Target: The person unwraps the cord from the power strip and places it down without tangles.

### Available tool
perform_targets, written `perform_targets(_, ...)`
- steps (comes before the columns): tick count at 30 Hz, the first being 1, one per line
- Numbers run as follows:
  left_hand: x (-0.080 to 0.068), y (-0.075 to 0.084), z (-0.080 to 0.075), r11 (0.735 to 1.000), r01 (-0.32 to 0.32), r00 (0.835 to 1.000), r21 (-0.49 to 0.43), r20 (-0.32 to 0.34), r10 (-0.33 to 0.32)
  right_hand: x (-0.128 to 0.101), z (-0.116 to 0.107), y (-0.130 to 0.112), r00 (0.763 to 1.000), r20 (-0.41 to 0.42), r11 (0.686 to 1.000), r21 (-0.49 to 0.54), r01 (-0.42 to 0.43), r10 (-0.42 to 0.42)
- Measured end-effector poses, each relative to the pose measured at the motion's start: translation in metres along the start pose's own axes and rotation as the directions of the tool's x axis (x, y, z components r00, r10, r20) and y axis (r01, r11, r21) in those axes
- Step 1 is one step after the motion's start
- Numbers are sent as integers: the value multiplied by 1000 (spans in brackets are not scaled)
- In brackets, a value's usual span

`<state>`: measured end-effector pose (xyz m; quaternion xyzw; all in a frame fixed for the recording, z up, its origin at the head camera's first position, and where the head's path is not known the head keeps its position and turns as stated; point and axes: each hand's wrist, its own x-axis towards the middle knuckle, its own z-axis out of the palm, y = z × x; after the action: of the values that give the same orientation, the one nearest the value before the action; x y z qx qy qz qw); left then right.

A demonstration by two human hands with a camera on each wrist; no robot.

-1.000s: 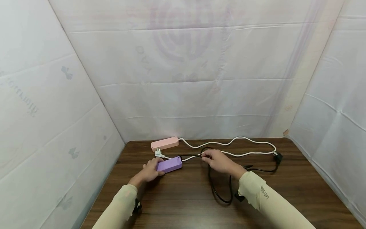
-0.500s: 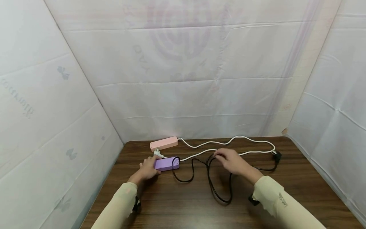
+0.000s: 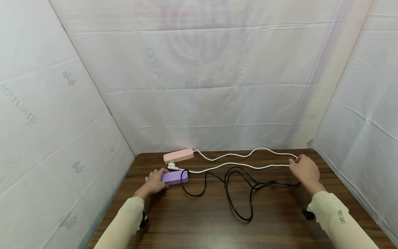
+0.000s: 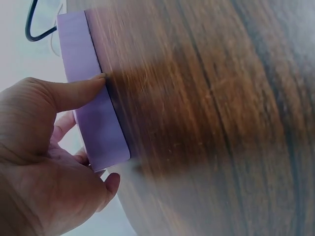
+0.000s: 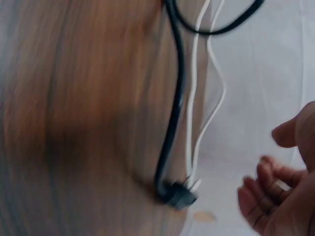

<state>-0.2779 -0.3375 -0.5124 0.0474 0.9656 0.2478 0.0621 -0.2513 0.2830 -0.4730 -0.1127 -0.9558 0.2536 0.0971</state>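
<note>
My left hand (image 3: 155,180) holds the left end of a purple power strip (image 3: 175,177), thumb on its near side in the left wrist view and fingers round the far side. From the strip's right end a black cable (image 3: 250,204) runs in loops across the table. It ends at a black plug (image 5: 178,195), seen in the right wrist view but hidden behind the hand in the head view. My right hand (image 3: 306,172) hovers by this plug at the far right; in the right wrist view its loosely bent fingers (image 5: 253,204) hold nothing and stay apart from the plug.
A pink power strip (image 3: 178,155) lies at the back left. Its white cable (image 3: 227,157) stretches right and turns back to a white plug (image 3: 172,165) beside the purple strip. White sheeting (image 3: 199,103) walls in the wooden table (image 3: 192,221) at the back and sides.
My right hand has let go of the black cable and moved right to the black plug. The purple strip has slid slightly left with my left hand. The black cable now lies in open loops.
</note>
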Motion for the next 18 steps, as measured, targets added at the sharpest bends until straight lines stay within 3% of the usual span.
perform_targets(5,2,2,-6,1000,26,1000,-12,13,-26,4,-8,19,976,118,980,-104,-170,181)
perform_targets(10,6,1,-11,1000,11,999,-26,52,-10,7,-3,32,931,241,957,-165,-240,275)
perform_targets(14,5,-2,-12,998,21,997,-51,72,-17,6,2,44,905,335,960,-182,-212,263)
perform_targets(18,2,-3,-11,997,22,996,-79,87,-15,4,5,57,901,395,979,-163,-121,177)
